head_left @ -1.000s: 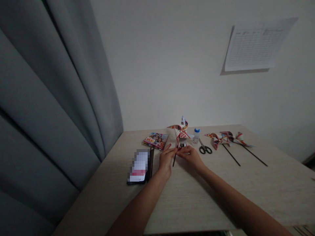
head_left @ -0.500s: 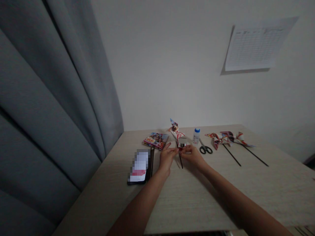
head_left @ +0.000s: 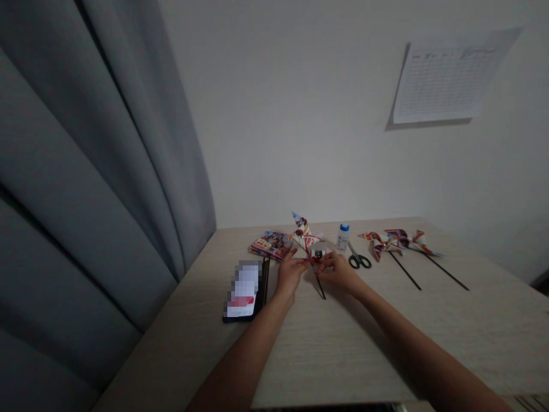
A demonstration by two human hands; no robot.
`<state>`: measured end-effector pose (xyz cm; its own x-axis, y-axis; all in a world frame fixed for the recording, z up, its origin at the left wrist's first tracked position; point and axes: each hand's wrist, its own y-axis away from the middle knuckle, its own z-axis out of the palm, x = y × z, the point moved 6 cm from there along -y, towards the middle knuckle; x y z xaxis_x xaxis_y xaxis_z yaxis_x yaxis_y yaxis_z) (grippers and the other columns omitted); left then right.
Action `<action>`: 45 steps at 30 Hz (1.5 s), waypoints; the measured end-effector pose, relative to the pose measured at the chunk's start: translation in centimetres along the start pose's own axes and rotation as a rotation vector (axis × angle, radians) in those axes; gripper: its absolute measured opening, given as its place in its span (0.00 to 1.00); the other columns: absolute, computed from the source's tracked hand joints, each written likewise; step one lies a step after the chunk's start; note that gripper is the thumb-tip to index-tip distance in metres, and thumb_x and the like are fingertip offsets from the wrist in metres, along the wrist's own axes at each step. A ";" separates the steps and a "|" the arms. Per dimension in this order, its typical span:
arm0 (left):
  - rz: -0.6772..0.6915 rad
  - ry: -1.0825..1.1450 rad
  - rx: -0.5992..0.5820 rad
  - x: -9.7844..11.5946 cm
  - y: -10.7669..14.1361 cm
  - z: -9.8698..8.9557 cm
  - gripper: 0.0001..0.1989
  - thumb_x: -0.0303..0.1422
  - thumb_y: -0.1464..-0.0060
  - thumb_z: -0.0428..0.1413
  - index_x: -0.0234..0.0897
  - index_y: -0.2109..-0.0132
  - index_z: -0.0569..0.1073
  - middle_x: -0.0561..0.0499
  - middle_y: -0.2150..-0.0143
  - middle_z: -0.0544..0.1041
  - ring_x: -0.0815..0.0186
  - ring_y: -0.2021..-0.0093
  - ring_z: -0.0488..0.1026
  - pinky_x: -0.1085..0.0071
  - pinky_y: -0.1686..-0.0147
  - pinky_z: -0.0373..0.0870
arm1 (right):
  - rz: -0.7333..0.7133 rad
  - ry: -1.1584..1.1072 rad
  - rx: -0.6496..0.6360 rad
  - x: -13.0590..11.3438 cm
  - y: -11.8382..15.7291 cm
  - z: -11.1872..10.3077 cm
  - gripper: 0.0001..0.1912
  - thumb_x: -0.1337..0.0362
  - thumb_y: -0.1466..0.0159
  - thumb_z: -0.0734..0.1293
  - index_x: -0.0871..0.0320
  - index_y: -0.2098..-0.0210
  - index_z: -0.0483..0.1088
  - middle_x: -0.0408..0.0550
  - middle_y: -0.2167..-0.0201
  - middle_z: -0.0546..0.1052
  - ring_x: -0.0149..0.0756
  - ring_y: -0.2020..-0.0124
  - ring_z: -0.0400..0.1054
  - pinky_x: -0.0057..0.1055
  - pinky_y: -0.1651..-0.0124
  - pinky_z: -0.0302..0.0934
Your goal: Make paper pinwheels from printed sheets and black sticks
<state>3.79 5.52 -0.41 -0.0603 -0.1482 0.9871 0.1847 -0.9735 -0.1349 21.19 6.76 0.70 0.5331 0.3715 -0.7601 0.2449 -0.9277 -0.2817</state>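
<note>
A paper pinwheel [head_left: 305,234] with white, red and blue parts tilts up on a thin dark stick [head_left: 320,286] at the middle of the table. My left hand [head_left: 291,274] is closed on the stick just below the pinwheel, its thumb raised. From the right, the fingers of my right hand [head_left: 338,272] pinch together beside the same stick; what they grip is too small to make out. Behind my fingers lies a small piece with a dark picture and red edge [head_left: 318,254].
On the wooden table [head_left: 326,355] are a phone [head_left: 242,292] beside dark sticks [head_left: 266,277], a stack of printed cards [head_left: 270,244], a blue-capped bottle [head_left: 342,237] and scissors [head_left: 359,261]. Two finished-looking pinwheels [head_left: 386,245] [head_left: 418,241] lie right. A curtain [head_left: 107,171] hangs left.
The pinwheel has tilted slightly left and lower, and the stick's lower end has swung right. My right hand's fingers have shifted slightly, showing more of the small printed piece behind them.
</note>
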 end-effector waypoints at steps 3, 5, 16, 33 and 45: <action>0.000 -0.025 0.000 0.0 0.0 0.1 0.03 0.31 0.59 0.66 0.38 0.73 0.83 0.43 0.37 0.73 0.49 0.36 0.67 0.59 0.35 0.55 | -0.009 -0.016 -0.012 -0.1 0.1 0.1 0.02 0.66 0.52 0.74 0.57 0.77 0.80 0.52 0.61 0.78 0.44 0.59 0.73 0.41 0.48 0.66; -0.003 -0.046 0.008 0.0 0.0 0.1 0.02 0.31 0.58 0.65 0.38 0.73 0.83 0.43 0.37 0.72 0.49 0.36 0.66 0.58 0.35 0.54 | -0.025 -0.020 -0.022 -0.2 0.1 0.1 0.03 0.65 0.51 0.74 0.56 0.76 0.81 0.52 0.61 0.79 0.43 0.58 0.73 0.41 0.48 0.66; -0.003 -0.034 0.021 -0.5 0.0 0.1 0.04 0.32 0.56 0.64 0.37 0.70 0.83 0.42 0.35 0.70 0.49 0.35 0.66 0.57 0.35 0.54 | -0.081 -0.093 -0.093 -0.9 0.0 0.3 0.03 0.64 0.47 0.74 0.55 0.74 0.82 0.50 0.66 0.81 0.43 0.59 0.74 0.38 0.50 0.66; 0.078 0.036 -0.023 1.2 0.7 3.3 0.05 0.35 0.51 0.63 0.38 0.69 0.82 0.44 0.41 0.76 0.54 0.37 0.66 0.62 0.37 0.57 | -0.061 -0.023 -0.044 -1.6 1.4 -3.6 0.10 0.57 0.40 0.69 0.56 0.68 0.79 0.50 0.62 0.81 0.44 0.57 0.73 0.37 0.53 0.63; 0.086 0.095 -0.145 3.9 1.2 10.5 0.09 0.35 0.51 0.62 0.37 0.64 0.83 0.46 0.62 0.83 0.59 0.59 0.78 0.65 0.55 0.70 | -0.081 0.016 0.146 -0.9 4.1 -9.4 0.16 0.49 0.36 0.66 0.55 0.68 0.77 0.52 0.62 0.79 0.42 0.59 0.72 0.35 0.58 0.64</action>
<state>14.04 5.59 4.19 -0.1440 -0.2412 0.9597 0.0498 -0.9704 -0.2363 29.28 2.98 5.73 0.5291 0.4449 -0.7226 0.1679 -0.8896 -0.4248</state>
